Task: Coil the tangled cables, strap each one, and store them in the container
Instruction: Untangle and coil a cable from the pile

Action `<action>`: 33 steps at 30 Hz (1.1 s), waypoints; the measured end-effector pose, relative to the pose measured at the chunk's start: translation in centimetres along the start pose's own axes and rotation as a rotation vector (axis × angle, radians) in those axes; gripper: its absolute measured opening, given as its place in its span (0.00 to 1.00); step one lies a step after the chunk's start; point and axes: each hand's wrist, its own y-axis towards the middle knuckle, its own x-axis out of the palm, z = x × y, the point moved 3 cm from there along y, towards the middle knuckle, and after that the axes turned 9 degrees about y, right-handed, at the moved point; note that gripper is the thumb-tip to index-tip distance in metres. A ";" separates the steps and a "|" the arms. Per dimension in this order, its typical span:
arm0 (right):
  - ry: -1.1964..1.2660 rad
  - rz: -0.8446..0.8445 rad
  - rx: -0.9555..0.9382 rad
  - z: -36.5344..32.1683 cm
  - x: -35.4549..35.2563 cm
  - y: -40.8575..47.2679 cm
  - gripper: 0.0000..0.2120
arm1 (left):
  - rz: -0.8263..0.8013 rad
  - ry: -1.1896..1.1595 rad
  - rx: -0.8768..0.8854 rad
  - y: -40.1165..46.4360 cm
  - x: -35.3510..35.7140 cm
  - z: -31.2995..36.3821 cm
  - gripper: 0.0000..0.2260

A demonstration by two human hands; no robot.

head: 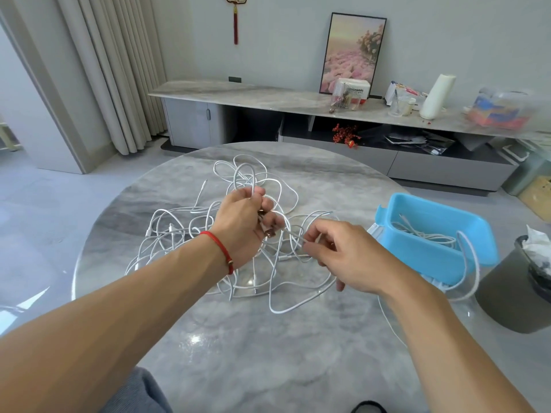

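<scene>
Fingers (262, 204) of the left hand (241, 222) curl around a strand of thin white cable lifted out of the tangled heap of white cables (226, 234), with a small brown strap-like piece (too small to identify surely) showing just below the fingertips. A red string bracelet (219, 245) circles that wrist. The right hand (340, 254) sits just right of the left one, its thumb and forefinger pinching another white strand while the remaining fingers hang loosely curled.

The heap lies at the middle of the round grey marble-patterned table (268, 353), loops spreading out to the left, behind and in front of the hands; both forearms cross over its near part and hide some loops.

Right of the heap, at the table's edge, stands the light-blue rectangular plastic container (417, 251). White cable (423, 234) already lies inside it, and one strand hangs out over its near right corner.

Beyond the table's right edge, just past the container, a dark grey waste bin (512, 296) stands on the floor. Behind the table runs a long low marble-topped cabinet (238, 93) carrying a framed flower picture (351, 52) and a white roll (436, 96).
</scene>
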 end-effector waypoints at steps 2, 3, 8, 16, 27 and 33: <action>-0.092 -0.001 -0.053 -0.4 0.0 0.0 0.07 | -0.004 0.052 -0.043 0.0 0.1 -0.1 0.07; -0.156 0.012 -0.073 -0.6 0.0 -0.1 0.06 | -0.012 0.082 -0.058 -0.1 0.1 -0.2 0.07; -0.384 0.072 -0.141 -1.7 -0.3 -0.5 0.03 | -0.113 0.294 -0.185 -0.9 0.7 -0.7 0.05; -0.353 -0.028 -0.176 -2.6 0.7 -0.7 0.06 | -0.315 0.414 -0.333 -1.7 1.1 -1.8 0.13; -0.376 0.035 -0.229 -3.3 1.8 -0.7 0.20 | -0.327 0.716 -0.212 -2.3 1.3 -2.8 0.14; -0.108 0.130 -0.160 -2.6 1.0 0.1 0.17 | -0.309 0.792 -0.204 -2.6 2.0 -3.1 0.16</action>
